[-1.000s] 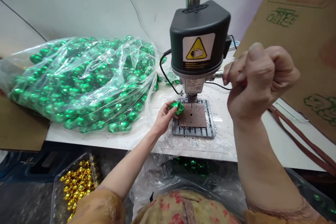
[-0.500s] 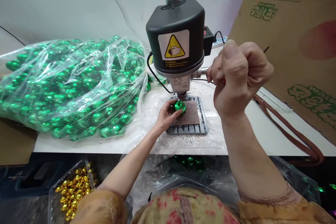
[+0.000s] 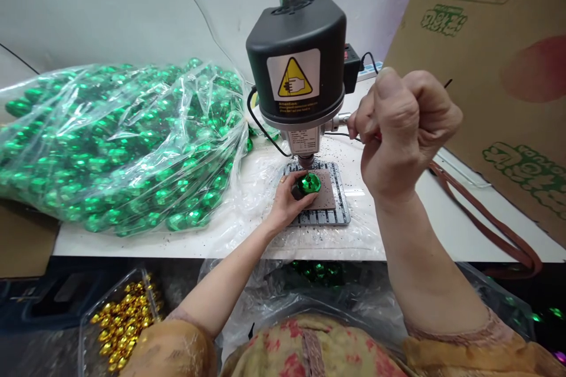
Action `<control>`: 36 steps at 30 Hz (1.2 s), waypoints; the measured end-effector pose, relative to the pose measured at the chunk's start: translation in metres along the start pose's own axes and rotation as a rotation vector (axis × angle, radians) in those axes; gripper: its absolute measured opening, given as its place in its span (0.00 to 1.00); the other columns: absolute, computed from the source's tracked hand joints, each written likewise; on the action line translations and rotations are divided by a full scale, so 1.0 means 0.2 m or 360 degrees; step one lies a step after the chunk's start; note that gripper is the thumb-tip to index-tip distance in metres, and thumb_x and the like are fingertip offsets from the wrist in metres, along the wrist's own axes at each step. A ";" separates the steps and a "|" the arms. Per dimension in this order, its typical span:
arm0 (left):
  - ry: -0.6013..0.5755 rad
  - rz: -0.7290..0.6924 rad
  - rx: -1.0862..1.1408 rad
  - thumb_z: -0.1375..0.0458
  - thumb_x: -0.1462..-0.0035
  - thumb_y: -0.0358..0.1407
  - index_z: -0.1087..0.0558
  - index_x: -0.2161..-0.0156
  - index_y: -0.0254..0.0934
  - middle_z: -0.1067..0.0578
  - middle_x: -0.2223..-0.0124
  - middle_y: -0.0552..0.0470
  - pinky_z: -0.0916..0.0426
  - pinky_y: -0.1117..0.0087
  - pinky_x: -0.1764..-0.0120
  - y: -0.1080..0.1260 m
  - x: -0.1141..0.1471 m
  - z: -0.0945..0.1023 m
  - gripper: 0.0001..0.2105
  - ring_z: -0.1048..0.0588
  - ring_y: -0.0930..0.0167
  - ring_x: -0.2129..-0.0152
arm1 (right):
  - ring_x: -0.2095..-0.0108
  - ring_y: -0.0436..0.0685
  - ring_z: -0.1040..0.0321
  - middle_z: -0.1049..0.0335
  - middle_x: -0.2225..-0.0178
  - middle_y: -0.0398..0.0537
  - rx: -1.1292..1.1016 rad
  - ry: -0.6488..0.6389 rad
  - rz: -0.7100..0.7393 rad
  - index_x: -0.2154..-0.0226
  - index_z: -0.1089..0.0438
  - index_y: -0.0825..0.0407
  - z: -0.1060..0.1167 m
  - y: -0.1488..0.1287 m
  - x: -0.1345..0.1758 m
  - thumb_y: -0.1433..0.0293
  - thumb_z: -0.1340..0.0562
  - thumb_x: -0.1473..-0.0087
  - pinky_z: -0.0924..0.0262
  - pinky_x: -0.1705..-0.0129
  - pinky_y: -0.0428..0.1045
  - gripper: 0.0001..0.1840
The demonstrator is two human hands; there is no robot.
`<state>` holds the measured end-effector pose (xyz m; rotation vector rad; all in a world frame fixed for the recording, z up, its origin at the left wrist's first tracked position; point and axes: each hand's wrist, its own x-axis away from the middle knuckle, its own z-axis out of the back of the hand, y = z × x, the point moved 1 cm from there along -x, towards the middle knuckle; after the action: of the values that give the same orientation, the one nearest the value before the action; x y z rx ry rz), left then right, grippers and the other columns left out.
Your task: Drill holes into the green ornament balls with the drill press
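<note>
My left hand (image 3: 287, 197) pinches a shiny green faceted ball (image 3: 310, 183) between thumb and fingers. The ball is over the brown pad (image 3: 326, 193) on the slotted metal base, just below and in front of the chuck (image 3: 306, 161) of a small black drill press (image 3: 296, 59). A dark spot shows on top of the ball. My right hand (image 3: 398, 129) is closed around the end of the press's feed handle (image 3: 339, 122), at the right of the machine; most of the grip is hidden by the fingers.
A big clear bag of green balls (image 3: 132, 147) fills the table's left. At the right stand a cardboard box (image 3: 495, 70) and a brown strap (image 3: 490, 224). Below the table edge is a clear bin of small gold balls (image 3: 126, 324). Dark shavings dot the tabletop.
My left hand and the green ball have moved slightly right and toward me, out from under the chuck, and the ball's top has turned into view. My right hand stays almost still.
</note>
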<state>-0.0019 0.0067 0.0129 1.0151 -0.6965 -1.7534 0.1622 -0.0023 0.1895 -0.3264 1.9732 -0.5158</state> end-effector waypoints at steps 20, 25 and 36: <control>-0.0013 0.0000 0.0093 0.30 0.46 0.42 0.28 0.46 0.40 0.23 0.49 0.45 0.31 0.55 0.45 -0.02 0.01 -0.01 0.24 0.26 0.58 0.49 | 0.85 0.42 0.61 0.64 0.85 0.36 -0.0098 0.0119 0.0324 0.81 0.61 0.53 0.03 0.10 0.12 0.67 0.39 0.43 0.61 0.79 0.47 0.30; -0.0006 0.0004 0.0099 0.30 0.46 0.42 0.28 0.46 0.40 0.23 0.50 0.45 0.31 0.56 0.45 -0.02 0.01 -0.01 0.24 0.26 0.58 0.49 | 0.86 0.42 0.61 0.62 0.86 0.36 -0.0107 0.0066 0.0401 0.82 0.62 0.53 0.05 0.12 0.14 0.72 0.39 0.45 0.59 0.81 0.47 0.29; 0.0026 -0.0059 0.0108 0.29 0.47 0.42 0.28 0.46 0.40 0.22 0.51 0.46 0.28 0.60 0.50 -0.03 0.01 -0.02 0.24 0.23 0.61 0.53 | 0.84 0.41 0.57 0.57 0.84 0.35 -0.0064 -0.0050 0.0449 0.83 0.57 0.53 0.09 0.13 0.17 0.73 0.39 0.43 0.54 0.81 0.46 0.28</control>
<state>-0.0021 0.0074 0.0052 1.0934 -0.7351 -1.7620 0.1639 0.0018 0.1420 -0.0775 1.9601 -0.2879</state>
